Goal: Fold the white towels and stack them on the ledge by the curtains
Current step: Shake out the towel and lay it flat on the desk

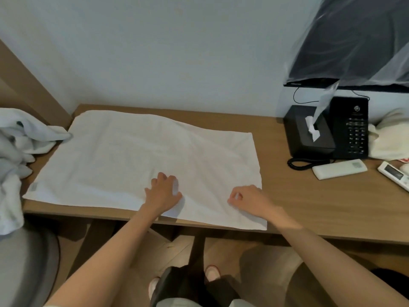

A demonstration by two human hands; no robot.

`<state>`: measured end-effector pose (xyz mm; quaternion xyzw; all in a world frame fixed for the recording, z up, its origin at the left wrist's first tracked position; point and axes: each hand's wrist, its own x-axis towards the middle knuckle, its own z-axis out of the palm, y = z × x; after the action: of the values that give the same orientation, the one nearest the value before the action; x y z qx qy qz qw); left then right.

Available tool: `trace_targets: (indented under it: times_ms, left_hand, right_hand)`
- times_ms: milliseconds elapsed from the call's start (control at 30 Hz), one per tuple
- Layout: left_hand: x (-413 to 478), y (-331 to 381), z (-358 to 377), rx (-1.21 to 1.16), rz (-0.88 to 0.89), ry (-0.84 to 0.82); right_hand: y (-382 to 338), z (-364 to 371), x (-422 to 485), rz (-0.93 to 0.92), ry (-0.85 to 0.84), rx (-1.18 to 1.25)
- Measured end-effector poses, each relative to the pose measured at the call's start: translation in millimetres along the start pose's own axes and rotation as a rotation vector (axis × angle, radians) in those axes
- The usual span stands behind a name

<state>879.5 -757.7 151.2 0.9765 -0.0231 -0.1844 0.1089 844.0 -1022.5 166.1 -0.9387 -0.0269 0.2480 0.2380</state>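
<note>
Wooden bench (309, 202) set against a pale wall (155, 52). At the right rear: a black tissue box (307, 140) with one tissue (312, 129) protruding, touching a black telephone (352, 129) whose coiled cord (303, 163) lies in front. Near these, a white remote (338, 169) and a second remote with a display (394, 173). A cream cloth (389, 138) lies beside the telephone. Above, a dark screen under clear plastic film (354, 41). Lower left: a grey rounded seat (28, 262).

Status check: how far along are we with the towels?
Done: nothing folded or stacked in view. In hand: one white towel lies spread flat on the desk, left hand resting on it, right hand pinching it near the front edge. Left: fold it, then the crumpled towel pile at left.
</note>
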Motion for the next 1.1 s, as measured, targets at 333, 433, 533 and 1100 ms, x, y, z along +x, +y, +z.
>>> trace_targets:
  times_ms: [333, 433, 533, 1100]
  left_hand:
    - [60, 40, -17, 0.009, 0.143, 0.137]
    - [92, 46, -19, 0.041, 0.169, 0.13]
    - [121, 48, -18, 0.052, 0.173, 0.101]
    - [184, 30, -3, 0.049, 0.193, 0.043]
  right_hand:
    - [16, -34, 78, 0.295, 0.532, 0.334]
    - [23, -44, 108, 0.463, 0.505, 0.478]
    - [30, -52, 138, 0.566, 0.507, 0.57]
    - [42, -83, 204, 0.556, 0.917, 0.769]
